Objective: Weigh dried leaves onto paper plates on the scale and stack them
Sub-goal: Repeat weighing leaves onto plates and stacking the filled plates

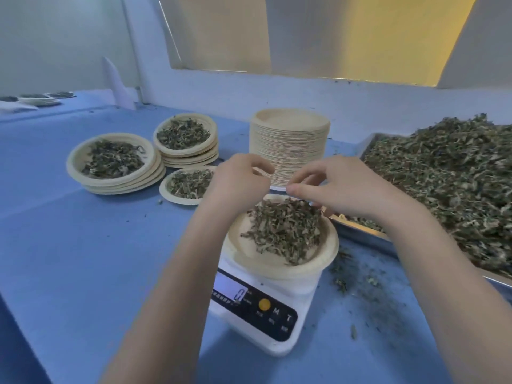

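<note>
Scale [266, 309] nearest, display blurred, unreadable. Plate [281, 268] of leaves [285, 231] on it. Left hand [235, 184] and right hand [336, 187] hover at its 12 o'clock edge, fingers loosely curled; can't tell if they pinch anything. Tray [357, 230] at 3 o'clock, cut off. Empty stack [289, 142] behind, base hidden. Filled stacks [188, 157] at 10 o'clock.

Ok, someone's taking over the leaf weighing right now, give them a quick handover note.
Left hand and right hand: both above the far rim of the plate on the scale, fingers loosely curled; whether they hold anything is unclear.
That plate carries leaves; display unreadable.
Done: two stacks of filled plates and a single filled plate at left.
Left: confirm the weight, stack this plate, continue from the empty plate stack and leaf tray.
</note>
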A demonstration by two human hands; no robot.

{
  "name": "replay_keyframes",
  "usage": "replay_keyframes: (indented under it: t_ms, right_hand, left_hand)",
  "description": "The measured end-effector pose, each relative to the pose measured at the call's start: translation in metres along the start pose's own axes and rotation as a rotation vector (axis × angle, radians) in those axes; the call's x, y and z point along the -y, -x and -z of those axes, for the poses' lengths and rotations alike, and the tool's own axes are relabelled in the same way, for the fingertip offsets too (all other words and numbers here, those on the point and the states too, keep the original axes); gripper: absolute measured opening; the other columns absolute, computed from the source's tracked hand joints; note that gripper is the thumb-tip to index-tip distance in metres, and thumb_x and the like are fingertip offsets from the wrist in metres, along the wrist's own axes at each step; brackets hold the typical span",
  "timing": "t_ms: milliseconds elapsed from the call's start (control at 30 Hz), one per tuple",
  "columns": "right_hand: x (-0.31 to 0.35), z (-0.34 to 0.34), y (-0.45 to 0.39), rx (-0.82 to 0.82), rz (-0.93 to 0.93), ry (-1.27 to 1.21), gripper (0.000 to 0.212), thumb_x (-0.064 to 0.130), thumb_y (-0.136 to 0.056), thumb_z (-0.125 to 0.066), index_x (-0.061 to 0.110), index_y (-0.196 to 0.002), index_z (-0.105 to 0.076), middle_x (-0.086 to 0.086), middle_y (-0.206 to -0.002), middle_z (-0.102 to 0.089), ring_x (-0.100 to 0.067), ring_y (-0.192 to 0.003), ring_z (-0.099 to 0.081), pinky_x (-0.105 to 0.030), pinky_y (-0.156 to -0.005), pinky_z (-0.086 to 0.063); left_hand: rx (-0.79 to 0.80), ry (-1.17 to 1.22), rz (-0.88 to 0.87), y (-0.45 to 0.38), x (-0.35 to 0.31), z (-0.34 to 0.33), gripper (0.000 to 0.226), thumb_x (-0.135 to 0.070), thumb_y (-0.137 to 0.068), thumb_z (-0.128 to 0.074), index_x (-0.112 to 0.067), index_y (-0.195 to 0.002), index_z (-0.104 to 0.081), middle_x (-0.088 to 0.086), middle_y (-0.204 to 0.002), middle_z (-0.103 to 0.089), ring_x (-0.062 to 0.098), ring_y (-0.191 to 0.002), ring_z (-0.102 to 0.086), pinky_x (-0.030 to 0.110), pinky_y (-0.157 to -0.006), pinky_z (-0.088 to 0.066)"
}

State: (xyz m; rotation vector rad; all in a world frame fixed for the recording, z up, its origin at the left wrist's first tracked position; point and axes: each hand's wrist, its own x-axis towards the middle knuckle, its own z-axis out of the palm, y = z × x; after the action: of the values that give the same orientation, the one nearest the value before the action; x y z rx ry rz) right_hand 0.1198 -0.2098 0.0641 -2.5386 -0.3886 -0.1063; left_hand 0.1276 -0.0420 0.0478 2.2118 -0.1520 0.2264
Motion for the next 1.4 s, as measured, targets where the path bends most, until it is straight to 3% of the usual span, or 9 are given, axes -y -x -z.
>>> replay_keyframes:
  t_ms: [100, 267, 700, 900, 1000, 1067, 1167, 1300, 1400]
  right_hand:
    - [-0.002, -0.001, -0.002, -0.018, -0.001, 0.075, 0.014, 0.045, -0.084, -0.063, 0.032, -0.082, -0.068, 0.015, -0.084, -0.065, 0.009, -0.051, -0.057, -0.008, -0.045, -0.040]
    - [0.000, 0.001, -0.001, -0.057, -0.013, 0.107, 0.016, 0.044, -0.085, -0.060, 0.031, -0.077, -0.065, 0.016, -0.080, -0.063, 0.012, -0.045, -0.050, -0.018, -0.054, -0.036]
    - [-0.004, 0.006, 0.004, -0.009, -0.023, 0.121, 0.020, 0.055, -0.079, -0.061, 0.037, -0.085, -0.065, 0.017, -0.089, -0.062, 0.006, -0.069, -0.054, -0.019, -0.058, -0.037]
    - [0.007, -0.008, 0.008, 0.210, 0.032, 0.228, 0.054, 0.068, -0.064, -0.067, 0.052, -0.114, -0.055, 0.018, -0.100, -0.055, 0.007, -0.081, -0.049, -0.010, -0.064, -0.033]
    - [0.009, -0.019, 0.004, 0.129, 0.097, 0.260, 0.029, 0.044, -0.076, -0.072, 0.044, -0.104, -0.064, 0.014, -0.093, -0.060, -0.004, -0.080, -0.057, -0.017, -0.060, -0.041]
    - [0.008, -0.020, 0.002, 0.009, 0.119, 0.141, 0.019, 0.030, -0.077, -0.071, 0.040, -0.093, -0.069, 0.016, -0.089, -0.062, 0.001, -0.077, -0.056, -0.008, -0.061, -0.040]
    - [0.006, -0.016, 0.001, -0.183, 0.117, -0.079, 0.017, 0.030, -0.076, -0.072, 0.039, -0.090, -0.069, 0.021, -0.083, -0.062, 0.005, -0.074, -0.056, -0.004, -0.062, -0.039]
    - [0.008, -0.011, 0.002, -0.249, 0.113, -0.292, 0.016, 0.031, -0.076, -0.074, 0.042, -0.086, -0.067, 0.015, -0.088, -0.070, 0.002, -0.079, -0.062, -0.014, -0.073, -0.046]
    - [0.010, -0.006, 0.003, -0.293, 0.137, -0.319, 0.020, 0.030, -0.078, -0.073, 0.045, -0.082, -0.061, 0.022, -0.083, -0.065, 0.015, -0.066, -0.057, -0.002, -0.063, -0.042]
  left_hand:
    - [-0.162, 0.082, -0.031, 0.001, 0.013, -0.005, 0.035, -0.007, -0.083, -0.047, -0.035, -0.088, -0.068, -0.017, -0.086, -0.064, -0.001, -0.077, -0.059, 0.009, -0.053, -0.042]
    - [-0.298, 0.269, 0.004, 0.010, 0.033, -0.001, 0.035, -0.009, -0.083, -0.051, -0.038, -0.072, -0.067, -0.016, -0.082, -0.067, 0.000, -0.079, -0.059, 0.028, -0.075, -0.050]
    - [-0.277, 0.290, 0.020, 0.014, 0.048, -0.001, 0.025, -0.014, -0.084, -0.059, -0.034, -0.076, -0.070, -0.012, -0.086, -0.069, 0.007, -0.087, -0.062, 0.035, -0.088, -0.052]
    - [-0.281, 0.260, 0.014, 0.014, 0.050, -0.003, 0.025, -0.013, -0.084, -0.059, -0.035, -0.077, -0.069, -0.013, -0.083, -0.068, 0.004, -0.083, -0.061, 0.031, -0.084, -0.051]
    - [-0.283, 0.265, 0.020, 0.013, 0.051, -0.004, 0.024, -0.014, -0.084, -0.059, -0.035, -0.076, -0.068, -0.014, -0.081, -0.067, 0.001, -0.079, -0.059, 0.028, -0.081, -0.050]
    - [-0.288, 0.272, 0.027, 0.013, 0.051, -0.005, 0.024, -0.015, -0.084, -0.060, -0.036, -0.076, -0.068, -0.015, -0.077, -0.065, 0.000, -0.076, -0.058, 0.027, -0.079, -0.050]
    - [-0.298, 0.304, 0.030, 0.014, 0.050, -0.006, 0.022, -0.015, -0.084, -0.060, -0.034, -0.078, -0.069, -0.015, -0.079, -0.065, 0.002, -0.078, -0.059, 0.030, -0.084, -0.051]
    - [-0.289, 0.337, 0.032, 0.017, 0.046, -0.004, 0.019, -0.017, -0.084, -0.059, -0.032, -0.084, -0.071, -0.011, -0.086, -0.067, 0.006, -0.086, -0.060, 0.032, -0.088, -0.050]
    - [-0.281, 0.342, 0.036, 0.018, 0.045, -0.003, 0.018, -0.018, -0.085, -0.058, -0.030, -0.086, -0.071, -0.009, -0.089, -0.067, 0.008, -0.087, -0.060, 0.029, -0.086, -0.048]
